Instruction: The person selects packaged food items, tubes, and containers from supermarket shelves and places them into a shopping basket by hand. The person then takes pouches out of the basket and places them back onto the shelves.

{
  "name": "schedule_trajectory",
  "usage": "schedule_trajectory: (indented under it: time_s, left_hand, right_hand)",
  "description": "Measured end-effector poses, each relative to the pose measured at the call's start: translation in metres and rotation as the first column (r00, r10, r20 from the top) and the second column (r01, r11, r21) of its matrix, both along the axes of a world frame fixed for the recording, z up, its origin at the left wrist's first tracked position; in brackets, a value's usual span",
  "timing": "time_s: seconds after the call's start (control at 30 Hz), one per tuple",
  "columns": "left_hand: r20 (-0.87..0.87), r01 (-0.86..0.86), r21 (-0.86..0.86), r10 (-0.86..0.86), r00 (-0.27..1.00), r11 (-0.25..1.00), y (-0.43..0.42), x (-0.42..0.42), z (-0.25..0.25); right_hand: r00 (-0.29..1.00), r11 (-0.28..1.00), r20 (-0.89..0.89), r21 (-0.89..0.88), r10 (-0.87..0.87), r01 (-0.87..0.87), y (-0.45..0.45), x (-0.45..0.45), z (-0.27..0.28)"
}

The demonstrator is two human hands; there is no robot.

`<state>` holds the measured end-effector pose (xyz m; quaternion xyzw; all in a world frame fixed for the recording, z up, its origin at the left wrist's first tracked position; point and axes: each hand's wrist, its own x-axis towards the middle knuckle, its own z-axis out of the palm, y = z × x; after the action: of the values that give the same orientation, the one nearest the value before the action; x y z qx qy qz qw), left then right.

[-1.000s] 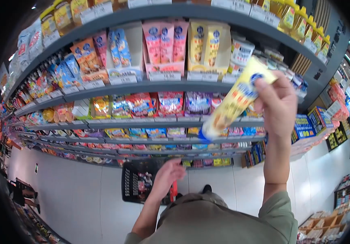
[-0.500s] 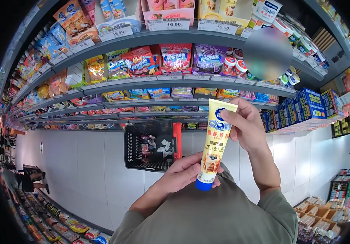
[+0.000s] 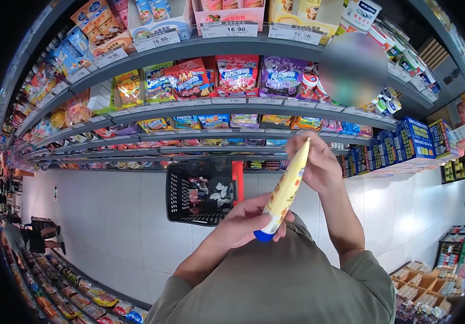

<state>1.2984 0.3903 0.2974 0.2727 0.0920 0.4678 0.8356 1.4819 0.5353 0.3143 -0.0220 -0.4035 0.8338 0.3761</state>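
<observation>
My left hand [image 3: 246, 220] is clamped on the lower end of the yellow tube [image 3: 285, 193], just off centre toward 4 o'clock, its blue cap [image 3: 263, 236] pointing to 7. My right hand [image 3: 321, 164] curls at its 1 o'clock end; whether it grips, I cannot tell. A black basket [image 3: 180, 189] sits at the tube's 9 o'clock.

The tube [image 3: 287, 189] is pale yellow, its cap [image 3: 263, 236] blue, the basket [image 3: 200, 168] black.
</observation>
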Motion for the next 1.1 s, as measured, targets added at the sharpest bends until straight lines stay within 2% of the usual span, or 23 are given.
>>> schedule_trajectory:
  time_s: [0.03,0.07,0.1,0.13,0.17,0.2,0.23,0.27,0.3,0.33,0.4,0.43,0.5,0.57,0.6,0.67,0.87,0.97,1.03,1.07,1.1]
  left_hand:
    - [-0.100,-0.093,-0.031,0.090,0.991,0.995,0.000,0.003,0.000]
    - [-0.093,-0.094,-0.040,0.090,0.992,0.995,0.001,0.007,-0.002]
    - [-0.385,-0.334,0.051,0.327,0.863,0.941,0.001,0.014,-0.006]
    - [-0.614,-0.511,0.201,0.514,0.599,0.836,0.000,0.018,-0.010]
    - [-0.618,-0.565,0.273,0.592,0.517,0.779,0.003,0.018,-0.016]
    - [-0.622,-0.563,0.260,0.582,0.524,0.785,0.004,0.015,-0.024]
    - [-0.652,-0.553,0.352,0.622,0.434,0.755,0.004,0.013,-0.031]
    - [-0.667,-0.532,0.442,0.661,0.343,0.722,0.003,0.011,-0.036]
    - [-0.684,-0.490,0.484,0.662,0.306,0.725,0.002,0.010,-0.037]
    - [-0.684,-0.490,0.477,0.659,0.313,0.729,0.001,0.012,-0.037]
    - [-0.638,-0.482,0.316,0.559,0.530,0.817,-0.001,0.014,-0.030]
    - [-0.637,-0.485,0.320,0.564,0.526,0.814,-0.003,0.013,-0.028]
    - [-0.503,-0.358,0.011,0.315,0.805,0.934,-0.007,0.013,-0.021]
    - [-0.469,-0.313,0.019,0.285,0.836,0.950,-0.013,0.018,-0.008]
    - [-0.432,-0.257,0.021,0.241,0.869,0.966,-0.016,0.021,-0.004]
    - [-0.402,-0.250,0.031,0.241,0.883,0.968,-0.023,0.032,-0.002]
    - [-0.419,-0.262,0.012,0.242,0.875,0.965,-0.044,0.076,0.006]
    - [-0.436,-0.304,-0.092,0.236,0.868,0.948,-0.053,0.096,0.007]
    - [-0.443,-0.297,-0.100,0.225,0.868,0.950,-0.060,0.099,-0.020]
    - [-0.448,-0.315,-0.205,0.197,0.872,0.927,-0.066,0.099,-0.031]
    - [-0.443,-0.348,-0.286,0.199,0.874,0.893,-0.074,0.095,-0.048]
  right_hand:
    - [0.987,0.994,0.117,0.000,-0.111,0.111,-0.006,-0.006,0.008]
    - [0.948,0.976,0.234,0.010,-0.215,0.219,-0.010,-0.009,0.011]
    - [0.927,0.971,0.295,0.019,-0.231,0.237,-0.011,-0.011,0.003]
    - [0.925,0.972,0.308,0.004,-0.225,0.235,-0.013,-0.007,-0.010]
    - [0.892,0.963,0.364,0.101,-0.270,0.250,-0.014,0.001,-0.026]
    - [0.854,0.944,0.409,0.204,-0.322,0.259,-0.015,0.003,-0.031]
    - [0.864,0.919,0.339,0.265,-0.373,0.293,-0.018,0.001,-0.036]
    - [0.857,0.918,0.349,0.260,-0.378,0.299,-0.022,0.002,-0.038]
    - [0.741,0.891,0.498,0.305,-0.450,0.336,-0.027,0.002,-0.033]
    - [0.598,0.862,0.622,0.358,-0.506,0.358,-0.031,0.002,-0.028]
    - [0.622,0.864,0.604,0.292,-0.499,0.409,-0.032,0.004,-0.026]
    - [0.657,0.879,0.588,0.253,-0.472,0.405,-0.031,0.009,-0.032]
    - [0.699,0.894,0.561,0.217,-0.443,0.393,-0.031,0.016,-0.033]
    - [0.757,0.924,0.544,0.107,-0.363,0.366,-0.035,0.022,-0.030]
    - [0.764,0.926,0.535,0.108,-0.360,0.361,-0.037,0.026,-0.028]
    - [0.806,0.943,0.503,0.061,-0.313,0.328,-0.042,0.036,-0.023]
    - [0.828,0.958,0.489,0.069,-0.274,0.277,-0.058,0.077,-0.017]
    - [0.782,0.939,0.533,0.075,-0.322,0.336,-0.067,0.098,-0.032]
    - [0.785,0.963,0.563,0.093,-0.259,0.251,-0.068,0.112,-0.049]
    - [0.763,0.972,0.602,0.129,-0.235,0.198,-0.073,0.117,-0.059]
    - [0.774,0.980,0.602,0.092,-0.195,0.175,-0.082,0.118,-0.069]
